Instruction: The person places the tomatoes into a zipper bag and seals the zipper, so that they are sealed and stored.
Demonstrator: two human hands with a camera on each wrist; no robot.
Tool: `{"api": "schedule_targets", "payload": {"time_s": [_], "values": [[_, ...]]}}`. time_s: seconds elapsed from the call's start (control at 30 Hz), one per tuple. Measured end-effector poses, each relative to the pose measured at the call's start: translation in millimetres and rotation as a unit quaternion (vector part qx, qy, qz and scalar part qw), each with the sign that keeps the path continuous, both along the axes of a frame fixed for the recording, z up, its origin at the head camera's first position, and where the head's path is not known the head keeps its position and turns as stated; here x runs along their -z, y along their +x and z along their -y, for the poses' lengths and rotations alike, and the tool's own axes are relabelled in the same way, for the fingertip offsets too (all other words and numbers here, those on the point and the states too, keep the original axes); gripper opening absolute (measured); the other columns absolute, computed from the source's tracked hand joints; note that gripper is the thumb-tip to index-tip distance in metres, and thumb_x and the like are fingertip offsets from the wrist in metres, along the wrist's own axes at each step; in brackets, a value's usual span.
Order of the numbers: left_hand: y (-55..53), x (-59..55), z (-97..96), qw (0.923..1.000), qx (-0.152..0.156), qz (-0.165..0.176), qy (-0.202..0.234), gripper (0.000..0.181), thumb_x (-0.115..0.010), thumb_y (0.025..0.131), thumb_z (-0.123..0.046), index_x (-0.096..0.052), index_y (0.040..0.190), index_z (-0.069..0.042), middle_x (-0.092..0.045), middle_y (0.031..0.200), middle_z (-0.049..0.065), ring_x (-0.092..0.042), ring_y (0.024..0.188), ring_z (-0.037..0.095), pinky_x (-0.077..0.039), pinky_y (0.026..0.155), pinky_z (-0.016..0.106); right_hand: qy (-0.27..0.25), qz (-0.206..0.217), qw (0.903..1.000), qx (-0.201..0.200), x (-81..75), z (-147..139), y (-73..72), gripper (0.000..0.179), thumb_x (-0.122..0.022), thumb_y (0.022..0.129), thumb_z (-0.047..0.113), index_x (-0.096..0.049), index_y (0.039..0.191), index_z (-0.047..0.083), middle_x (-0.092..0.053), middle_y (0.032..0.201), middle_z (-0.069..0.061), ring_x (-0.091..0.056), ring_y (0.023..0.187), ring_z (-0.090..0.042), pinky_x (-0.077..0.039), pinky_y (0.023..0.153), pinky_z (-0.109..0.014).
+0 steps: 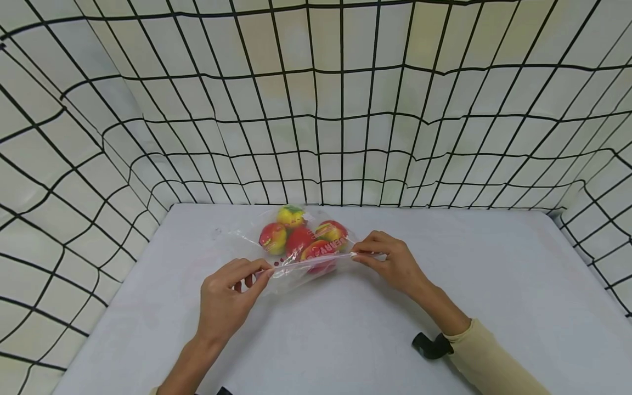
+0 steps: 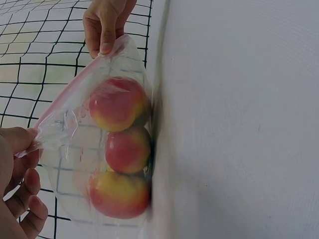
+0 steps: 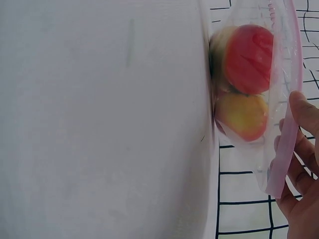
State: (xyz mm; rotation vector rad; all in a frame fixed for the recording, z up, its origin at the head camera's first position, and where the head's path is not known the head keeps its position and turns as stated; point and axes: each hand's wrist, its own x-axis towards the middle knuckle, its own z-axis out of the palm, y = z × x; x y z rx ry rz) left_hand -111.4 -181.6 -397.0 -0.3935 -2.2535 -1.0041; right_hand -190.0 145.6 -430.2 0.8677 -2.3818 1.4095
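Observation:
A clear zip bag with a pink zip edge and red printing lies on the white table. Inside it are several red-and-yellow fruits that look like mangoes or apples; the exact kind I cannot tell. My left hand pinches the bag's zip edge near its left end between thumb and index finger. Toward the other end, my right hand pinches the same edge. The edge is stretched straight between both hands, raised off the table. In the right wrist view, the thumb of the right hand presses on the pink strip.
The white table extends around the bag on all sides. Black grid netting over pale walls rises behind the table and at both sides. A black device sits at the right wrist by the beige sleeve.

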Motion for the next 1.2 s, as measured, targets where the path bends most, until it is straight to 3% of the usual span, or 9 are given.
{"api": "schedule_targets", "payload": {"time_s": [0.67, 1.2], "values": [[1.4, 1.1, 2.8, 1.0, -0.003, -0.007, 0.005, 0.024, -0.091, 0.077, -0.008, -0.083, 0.093, -0.024, -0.063, 0.068, -0.012, -0.051, 0.065, 0.005, -0.04, 0.055, 0.012, 0.008, -0.005, 0.9999, 0.013, -1.4, -5.9, 1.4, 0.023, -0.084, 0.083, 0.0, -0.083, 0.103, 0.011, -0.071, 0.091, 0.001, -0.061, 0.086, -0.006, -0.05, 0.073, -0.013], [2.2, 0.3, 5.3, 0.9997, -0.006, 0.023, -0.002, 0.02, -0.09, 0.08, -0.011, -0.082, 0.094, -0.023, -0.066, 0.072, -0.013, -0.052, 0.068, 0.0, -0.042, 0.056, 0.013, 0.005, 0.01, 0.9997, 0.021, 2.4, -12.9, -2.8, 0.023, -0.084, 0.084, 0.002, -0.083, 0.103, 0.014, -0.071, 0.09, 0.001, -0.061, 0.086, -0.008, -0.05, 0.074, -0.014]]}}
